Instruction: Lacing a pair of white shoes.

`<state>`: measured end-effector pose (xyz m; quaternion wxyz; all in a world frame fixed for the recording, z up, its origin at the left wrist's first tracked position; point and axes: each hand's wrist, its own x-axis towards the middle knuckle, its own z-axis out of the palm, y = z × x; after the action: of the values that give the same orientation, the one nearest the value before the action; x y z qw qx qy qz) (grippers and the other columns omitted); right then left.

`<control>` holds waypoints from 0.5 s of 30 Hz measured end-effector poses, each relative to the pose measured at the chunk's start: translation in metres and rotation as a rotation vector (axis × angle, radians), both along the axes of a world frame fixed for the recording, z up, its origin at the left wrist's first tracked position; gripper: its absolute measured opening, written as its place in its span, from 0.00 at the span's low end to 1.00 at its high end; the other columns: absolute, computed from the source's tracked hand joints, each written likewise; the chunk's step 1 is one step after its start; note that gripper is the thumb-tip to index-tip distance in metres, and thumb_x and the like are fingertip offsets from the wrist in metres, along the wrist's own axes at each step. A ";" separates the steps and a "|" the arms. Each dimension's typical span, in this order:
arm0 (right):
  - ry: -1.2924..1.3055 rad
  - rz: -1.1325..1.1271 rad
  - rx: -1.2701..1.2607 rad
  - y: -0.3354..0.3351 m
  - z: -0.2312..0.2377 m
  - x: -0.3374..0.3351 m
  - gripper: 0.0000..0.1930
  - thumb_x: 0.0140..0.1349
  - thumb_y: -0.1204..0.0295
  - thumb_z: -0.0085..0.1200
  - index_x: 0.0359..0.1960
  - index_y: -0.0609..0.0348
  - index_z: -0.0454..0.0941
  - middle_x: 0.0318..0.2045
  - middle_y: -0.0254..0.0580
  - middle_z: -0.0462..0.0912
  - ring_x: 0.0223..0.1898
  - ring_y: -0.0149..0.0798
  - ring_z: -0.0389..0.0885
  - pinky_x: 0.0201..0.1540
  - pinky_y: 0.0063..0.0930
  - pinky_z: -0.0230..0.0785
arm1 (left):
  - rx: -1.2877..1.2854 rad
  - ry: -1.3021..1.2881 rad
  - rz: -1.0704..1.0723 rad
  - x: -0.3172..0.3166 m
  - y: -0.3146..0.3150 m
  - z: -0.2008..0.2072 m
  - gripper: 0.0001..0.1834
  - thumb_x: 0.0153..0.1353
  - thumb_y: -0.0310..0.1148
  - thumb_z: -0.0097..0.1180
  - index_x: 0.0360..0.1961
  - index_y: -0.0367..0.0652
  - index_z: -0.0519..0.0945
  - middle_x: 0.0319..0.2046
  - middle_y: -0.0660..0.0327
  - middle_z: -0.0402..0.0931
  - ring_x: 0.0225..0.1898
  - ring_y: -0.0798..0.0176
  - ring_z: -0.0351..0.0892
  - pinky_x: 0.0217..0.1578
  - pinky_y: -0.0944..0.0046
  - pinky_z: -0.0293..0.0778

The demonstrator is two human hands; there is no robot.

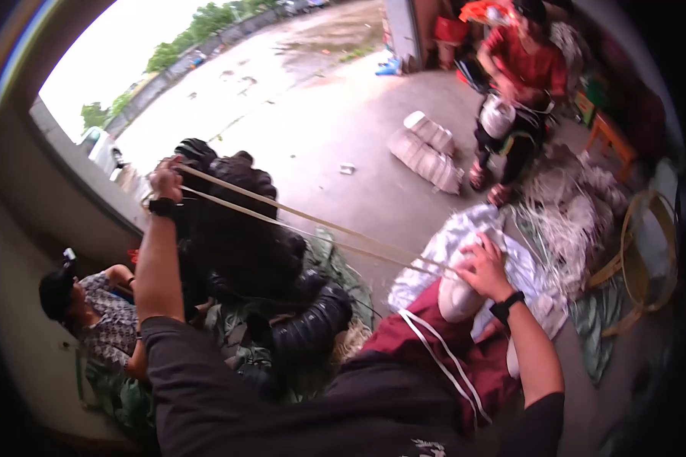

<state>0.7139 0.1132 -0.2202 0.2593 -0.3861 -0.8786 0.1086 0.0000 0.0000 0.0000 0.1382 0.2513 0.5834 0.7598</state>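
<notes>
Out to the far left, my left hand (166,181) is raised with its fingers closed on pale, narrow straps (305,215). Two strands run taut from it across to an off-white cloth bundle (456,301) at my lap. My right hand (486,266) rests on top of that bundle, its fingers curled over the upper end where the straps meet it. The bundle looks like stacked knit cloth pieces; its exact kind is not clear. A loose white cord (438,352) lies over my dark red trousers (396,346). White sheeting (442,244) lies beneath and beyond the bundle.
Shiny black rounded goods (232,228) are heaped at left. A person (99,305) sits beyond my left arm. Another person (526,65) holds a similar bundle at far right. Tied bundles (427,148) lie on the floor, near tangled pale strips (568,194) and a yellowish hoop (640,251).
</notes>
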 end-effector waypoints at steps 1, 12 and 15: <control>-0.027 -0.044 -0.031 -0.011 -0.012 0.022 0.09 0.44 0.63 0.67 0.29 0.46 0.86 0.49 0.32 0.77 0.65 0.51 0.59 0.67 0.50 0.44 | -0.031 -0.027 -0.044 0.013 0.027 -0.029 0.10 0.64 0.31 0.50 0.43 0.41 0.78 0.29 0.62 0.77 0.17 0.75 0.63 0.13 0.75 0.58; 0.040 -0.068 0.025 -0.049 -0.014 0.013 0.10 0.48 0.67 0.65 0.28 0.53 0.76 0.34 0.36 0.74 0.44 0.43 0.70 0.50 0.38 0.58 | -0.029 -0.043 -0.122 -0.034 0.077 -0.078 0.08 0.68 0.28 0.43 0.45 0.47 0.72 0.46 0.61 0.79 0.12 0.81 0.50 0.11 0.81 0.49; 0.001 -0.037 -0.045 -0.054 -0.016 0.023 0.09 0.47 0.67 0.64 0.26 0.52 0.75 0.33 0.34 0.75 0.45 0.41 0.70 0.51 0.38 0.58 | -0.065 -0.070 -0.138 -0.036 0.086 -0.090 0.08 0.66 0.27 0.44 0.44 0.48 0.73 0.46 0.63 0.79 0.13 0.81 0.49 0.11 0.82 0.50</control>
<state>0.7367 0.0595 -0.2366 0.2528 -0.4080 -0.8685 0.1238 -0.0356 0.0857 -0.0900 0.2186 0.2594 0.5839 0.7376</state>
